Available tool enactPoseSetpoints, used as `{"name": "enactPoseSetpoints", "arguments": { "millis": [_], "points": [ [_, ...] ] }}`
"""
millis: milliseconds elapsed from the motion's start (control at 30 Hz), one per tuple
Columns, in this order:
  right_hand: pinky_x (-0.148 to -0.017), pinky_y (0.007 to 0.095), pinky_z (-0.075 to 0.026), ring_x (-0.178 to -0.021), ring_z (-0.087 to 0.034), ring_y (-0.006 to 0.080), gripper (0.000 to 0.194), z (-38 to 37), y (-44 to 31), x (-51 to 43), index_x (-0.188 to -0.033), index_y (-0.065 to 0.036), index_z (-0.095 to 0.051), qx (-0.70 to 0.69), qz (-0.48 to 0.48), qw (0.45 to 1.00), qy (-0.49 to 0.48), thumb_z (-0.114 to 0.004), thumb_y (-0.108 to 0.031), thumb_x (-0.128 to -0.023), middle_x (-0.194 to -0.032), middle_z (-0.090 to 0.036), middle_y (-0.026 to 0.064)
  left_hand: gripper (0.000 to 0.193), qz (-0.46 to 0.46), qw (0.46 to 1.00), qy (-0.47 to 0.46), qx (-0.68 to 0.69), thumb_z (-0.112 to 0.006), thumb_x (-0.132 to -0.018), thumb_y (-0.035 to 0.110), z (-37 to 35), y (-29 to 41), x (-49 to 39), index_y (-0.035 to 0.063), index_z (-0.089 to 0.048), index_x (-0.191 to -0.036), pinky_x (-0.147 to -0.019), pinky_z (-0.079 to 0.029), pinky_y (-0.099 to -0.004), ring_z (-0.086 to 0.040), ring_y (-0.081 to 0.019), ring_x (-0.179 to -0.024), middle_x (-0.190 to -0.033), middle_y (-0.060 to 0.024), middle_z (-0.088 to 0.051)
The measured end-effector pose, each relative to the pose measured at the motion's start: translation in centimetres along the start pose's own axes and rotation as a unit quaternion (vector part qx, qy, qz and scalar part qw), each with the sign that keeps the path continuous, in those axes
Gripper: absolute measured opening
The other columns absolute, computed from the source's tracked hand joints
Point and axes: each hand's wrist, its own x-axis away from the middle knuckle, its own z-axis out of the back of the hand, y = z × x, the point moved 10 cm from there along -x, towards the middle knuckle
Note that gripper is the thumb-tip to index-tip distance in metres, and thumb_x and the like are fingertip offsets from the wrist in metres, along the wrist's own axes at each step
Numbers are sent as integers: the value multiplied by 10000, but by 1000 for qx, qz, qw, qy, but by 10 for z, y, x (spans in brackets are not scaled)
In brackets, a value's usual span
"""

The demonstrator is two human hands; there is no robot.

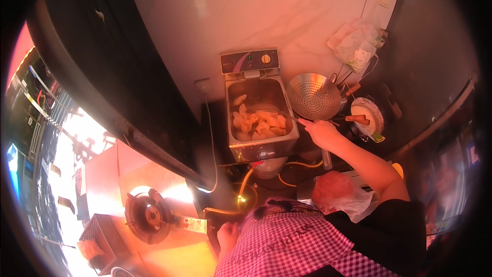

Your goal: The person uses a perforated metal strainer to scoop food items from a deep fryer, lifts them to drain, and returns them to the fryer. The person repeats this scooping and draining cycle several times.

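Note:
My right hand grips the thin handle of a skimmer that reaches over the right rim of a countertop electric deep fryer. The skimmer's head lies among pale, puffed, curled food pieces in the basin, and is partly hidden by them. One loose piece sits apart at the far left of the basin. On the fryer's back panel are a dial and a lit green lamp. Low beside the checked apron, my left hand has its fingers curled; whether they hold anything is hidden.
A large perforated metal strainer stands right of the fryer, near a pot with white contents and wooden handles. At left are a gas burner and a dark hood edge. A white cable hangs beside the fryer.

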Motion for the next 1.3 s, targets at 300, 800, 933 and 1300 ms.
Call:
{"name": "enactPoseSetpoints", "arguments": {
  "millis": [300,800,933,1300],
  "points": [
    [-745,450,-497,-853,-614,402,353,59,-3,39,-1267,-119,-555,-89,48,993,-54,-509,-134,-917,-955,-649,213,327,16,1000,-11,4,-665,-805,283,-6,-7,-1,6,-575,-657,-597,-448,-440,-587,-379,-658,-670,-178,-584],
    [-635,449,-512,-723,-627,371,464,23,-5,-47,-1365,-183,-459,30,23,993,109,-476,-125,-906,-829,-602,212,337,3,1000,-22,5,-651,-814,299,-10,0,-5,9,-569,-662,-599,-446,-454,-587,-393,-673,-692,-191,-588],
    [-641,437,-522,-731,-631,360,510,-19,-16,-80,-1373,-177,-447,72,13,995,69,-447,-83,-872,-866,-581,213,332,-35,999,-16,-23,-645,-814,300,-11,11,-10,8,-572,-673,-600,-446,-465,-585,-404,-680,-697,-198,-585],
    [-646,445,-511,-733,-614,358,431,51,-17,10,-1346,-202,-482,106,71,992,18,-484,-138,-920,-848,-567,179,325,19,1000,-21,-6,-655,-805,294,-10,0,-6,8,-586,-669,-602,-453,-456,-591,-399,-675,-690,-195,-593]
  ]
}}
